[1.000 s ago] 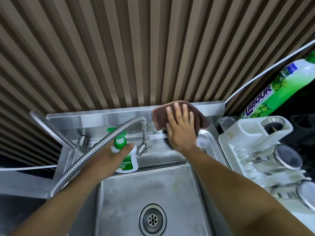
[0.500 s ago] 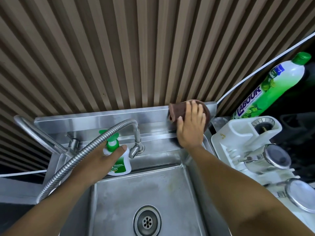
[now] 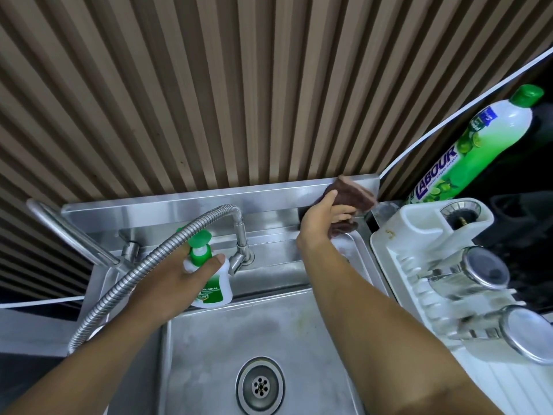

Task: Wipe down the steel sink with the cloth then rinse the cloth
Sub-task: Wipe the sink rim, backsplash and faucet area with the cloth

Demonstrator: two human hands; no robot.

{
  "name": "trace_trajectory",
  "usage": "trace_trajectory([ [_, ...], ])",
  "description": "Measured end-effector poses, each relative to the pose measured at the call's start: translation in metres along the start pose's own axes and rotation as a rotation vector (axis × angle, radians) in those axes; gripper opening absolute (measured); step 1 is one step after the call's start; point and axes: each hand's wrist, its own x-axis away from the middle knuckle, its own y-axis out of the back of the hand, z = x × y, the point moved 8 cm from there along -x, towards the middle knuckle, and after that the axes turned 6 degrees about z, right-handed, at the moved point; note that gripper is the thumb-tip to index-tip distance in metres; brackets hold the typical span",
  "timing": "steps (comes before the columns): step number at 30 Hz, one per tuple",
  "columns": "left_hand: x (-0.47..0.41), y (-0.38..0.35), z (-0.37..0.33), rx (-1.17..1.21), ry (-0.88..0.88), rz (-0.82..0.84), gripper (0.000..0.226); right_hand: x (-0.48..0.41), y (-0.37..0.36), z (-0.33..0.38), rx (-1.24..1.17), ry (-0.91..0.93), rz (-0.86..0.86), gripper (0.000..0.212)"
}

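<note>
A brown cloth [image 3: 354, 194] is bunched against the far right end of the steel sink's raised back ledge [image 3: 185, 205]. My right hand [image 3: 324, 221] grips the cloth there, thumb up on the ledge, fingers curled under it. My left hand [image 3: 179, 275] is wrapped around a small white soap bottle [image 3: 214, 290] with a green pump, standing on the sink's back shelf beside the tap. The basin [image 3: 227, 339] with its round drain [image 3: 259, 384] lies below both arms.
A flexible steel hose tap [image 3: 167, 244] arches over my left hand, and a straight tap lever [image 3: 68, 232] sticks out at left. A white dish rack [image 3: 419, 235] with steel cups stands right of the sink. A green LABOUR bottle [image 3: 466, 154] leans behind it. A slatted wall rises behind.
My right hand slid the cloth rightwards along the back ledge to its far end and turned from flat-palmed to gripping the bunched cloth. My left hand stayed on the soap bottle.
</note>
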Motion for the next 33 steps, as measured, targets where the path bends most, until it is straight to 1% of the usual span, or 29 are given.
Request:
trace_trajectory([
  [2,0.0,0.0,0.0,-0.02,-0.013,-0.013,0.021,0.014,-0.005,-0.004,0.008,0.032,0.053,0.082],
  [4,0.002,-0.002,-0.003,-0.026,-0.017,-0.016,0.023,0.026,-0.005,-0.018,0.169,0.107,0.159,0.094],
  [5,0.003,-0.003,-0.004,-0.031,-0.02,-0.018,0.023,0.031,-0.01,-0.028,0.329,0.159,0.251,0.096],
  [6,0.004,-0.003,-0.005,-0.036,-0.028,-0.021,0.024,0.035,-0.013,-0.036,0.494,0.211,0.351,0.092],
  [7,0.005,-0.004,-0.008,-0.039,-0.039,-0.024,0.023,0.04,-0.016,-0.043,0.665,0.248,0.452,0.082],
  [8,0.006,-0.004,-0.009,-0.039,-0.047,-0.025,0.023,0.043,-0.014,-0.047,0.852,0.293,0.51,0.073],
  [9,0.007,-0.005,-0.01,-0.036,-0.052,-0.027,0.022,0.045,-0.009,-0.047,1.043,0.341,0.53,0.071],
  [10,0.008,-0.005,-0.009,-0.031,-0.05,-0.029,0.022,0.045,-0.002,-0.045,1.206,0.382,0.512,0.074],
  [11,0.008,-0.006,-0.008,-0.024,-0.047,-0.026,0.024,0.043,0.007,-0.042,1.316,0.406,0.477,0.081],
  [13,0.009,-0.009,-0.006,-0.002,-0.045,-0.012,0.036,0.036,0.029,-0.037,1.432,0.401,0.401,0.097],
  [15,0.012,-0.012,-0.004,0.024,-0.054,0.001,0.048,0.022,0.04,-0.031,1.483,0.369,0.357,0.11],
  [17,0.015,-0.015,-0.002,0.043,-0.054,0.006,0.055,0.006,0.042,-0.028,1.507,0.277,0.322,0.127],
  [19,0.018,-0.016,0.001,0.06,-0.045,-0.001,0.054,-0.004,0.041,-0.026,1.565,0.194,0.302,0.138],
  [21,0.02,-0.017,0.003,0.074,-0.042,-0.002,0.051,-0.01,0.039,-0.025,1.615,0.182,0.282,0.142],
  [22,0.021,-0.016,0.004,0.081,-0.042,-0.004,0.048,-0.011,0.039,-0.025,1.618,0.204,0.266,0.141],
  [24,0.023,-0.013,0.006,0.095,-0.049,-0.013,0.043,-0.013,0.04,-0.03,1.606,0.295,0.226,0.131],
  [26,0.024,-0.01,0.007,0.096,-0.055,-0.032,0.041,-0.014,0.045,-0.039,1.6,0.405,0.203,0.113],
  [28,0.024,-0.007,0.008,0.094,-0.053,-0.053,0.043,-0.011,0.049,-0.045,1.59,0.525,0.215,0.093],
  [30,0.024,-0.006,0.01,0.094,-0.045,-0.057,0.047,-0.005,0.048,-0.05,1.584,0.637,0.296,0.076],
  [33,0.024,-0.009,0.01,0.097,-0.052,-0.044,0.055,0.017,0.045,-0.063,1.592,0.78,0.468,0.063],
])
